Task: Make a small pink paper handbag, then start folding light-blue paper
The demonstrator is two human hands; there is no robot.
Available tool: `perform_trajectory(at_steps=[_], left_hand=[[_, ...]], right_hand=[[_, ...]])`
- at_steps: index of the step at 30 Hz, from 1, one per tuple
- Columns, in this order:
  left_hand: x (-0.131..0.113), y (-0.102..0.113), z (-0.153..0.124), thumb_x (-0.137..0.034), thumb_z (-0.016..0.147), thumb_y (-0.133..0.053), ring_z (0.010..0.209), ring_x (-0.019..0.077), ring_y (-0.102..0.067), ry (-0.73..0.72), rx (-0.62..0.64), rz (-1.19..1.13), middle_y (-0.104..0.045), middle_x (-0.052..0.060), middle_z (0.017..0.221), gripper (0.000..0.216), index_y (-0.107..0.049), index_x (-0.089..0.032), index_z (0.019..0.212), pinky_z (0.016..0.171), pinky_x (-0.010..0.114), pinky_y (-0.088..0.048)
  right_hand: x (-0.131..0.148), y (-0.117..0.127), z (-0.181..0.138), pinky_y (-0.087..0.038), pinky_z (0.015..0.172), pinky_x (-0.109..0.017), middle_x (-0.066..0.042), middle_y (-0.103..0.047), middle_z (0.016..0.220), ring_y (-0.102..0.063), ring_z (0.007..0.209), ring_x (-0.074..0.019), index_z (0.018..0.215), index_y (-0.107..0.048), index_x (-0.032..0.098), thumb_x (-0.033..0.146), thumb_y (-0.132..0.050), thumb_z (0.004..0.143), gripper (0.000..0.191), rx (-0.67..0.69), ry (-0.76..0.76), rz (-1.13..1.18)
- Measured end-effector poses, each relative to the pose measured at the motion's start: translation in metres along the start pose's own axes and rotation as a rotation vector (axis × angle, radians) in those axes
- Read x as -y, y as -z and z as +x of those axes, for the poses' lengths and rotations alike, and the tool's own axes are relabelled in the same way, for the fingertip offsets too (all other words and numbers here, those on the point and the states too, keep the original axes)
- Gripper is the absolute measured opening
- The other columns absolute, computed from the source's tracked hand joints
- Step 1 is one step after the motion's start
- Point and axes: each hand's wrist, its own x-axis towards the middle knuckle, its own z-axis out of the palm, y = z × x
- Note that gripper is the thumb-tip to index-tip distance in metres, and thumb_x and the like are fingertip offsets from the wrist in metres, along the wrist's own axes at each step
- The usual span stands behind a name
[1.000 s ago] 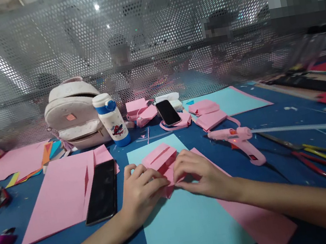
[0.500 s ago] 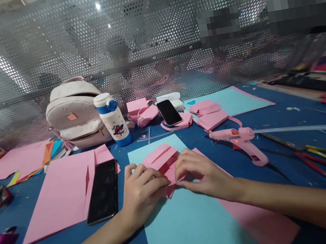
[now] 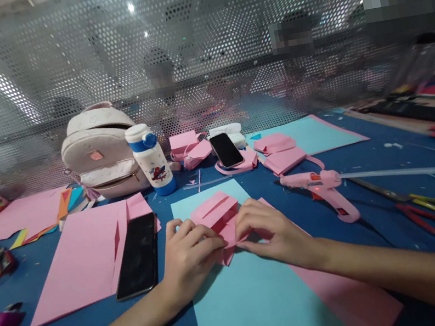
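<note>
Pink folded-paper piece point(image 3: 218, 213): creased, box-like; upper panel crossed lengthwise by a dark slit, shaded hollow below it. Located over the far part of the light-blue sheet point(image 3: 257, 301), askew to that sheet's edges; near corner pointed, sides partly hidden.

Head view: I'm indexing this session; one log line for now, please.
left hand: fingers on folded pink paper piece | right hand: fingers pinching its near edge | beneath: pale blue paper sheet | right: pink pistol-shaped glue gun
</note>
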Motion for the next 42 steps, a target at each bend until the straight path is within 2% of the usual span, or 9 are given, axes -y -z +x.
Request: perform_trajectory(at_steps=[11, 35, 42], left_hand=[[0.0002, 0.001, -0.0001, -0.024, 0.099, -0.061, 0.071, 0.0152, -0.052, 0.018, -0.014, -0.008, -0.072, -0.003, 0.081, 0.015, -0.073, -0.026, 0.09, 0.078, 0.037, -0.027], [-0.0005, 0.0032, 0.0015, -0.022, 0.099, -0.06, 0.071, 0.0152, -0.052, 0.015, -0.015, -0.001, -0.072, -0.003, 0.079, 0.016, -0.072, -0.025, 0.089, 0.077, 0.037, -0.027], [-0.0004, 0.0043, 0.0018, -0.022, 0.099, -0.06, 0.071, 0.0155, -0.053, 0.031, -0.01, -0.012, -0.071, -0.003, 0.079, 0.016, -0.071, -0.025, 0.088, 0.077, 0.037, -0.027]], right_hand=[[0.0002, 0.001, -0.0004, -0.044, 0.074, -0.032, -0.002, -0.068, 0.083, -0.057, 0.083, -0.0175, 0.087, -0.064, 0.021, 0.018, -0.07, 0.091, 0.007, -0.019, -0.013, -0.013], [-0.0001, 0.002, -0.0012, -0.042, 0.077, -0.035, -0.002, -0.07, 0.082, -0.059, 0.08, -0.0177, 0.086, -0.064, 0.021, 0.029, -0.067, 0.095, 0.012, -0.033, -0.004, -0.014], [-0.0033, 0.0016, -0.0029, -0.042, 0.077, -0.035, -0.001, -0.07, 0.083, -0.058, 0.081, -0.0179, 0.088, -0.065, 0.022, 0.026, -0.069, 0.094, 0.008, -0.048, -0.012, 0.005]])
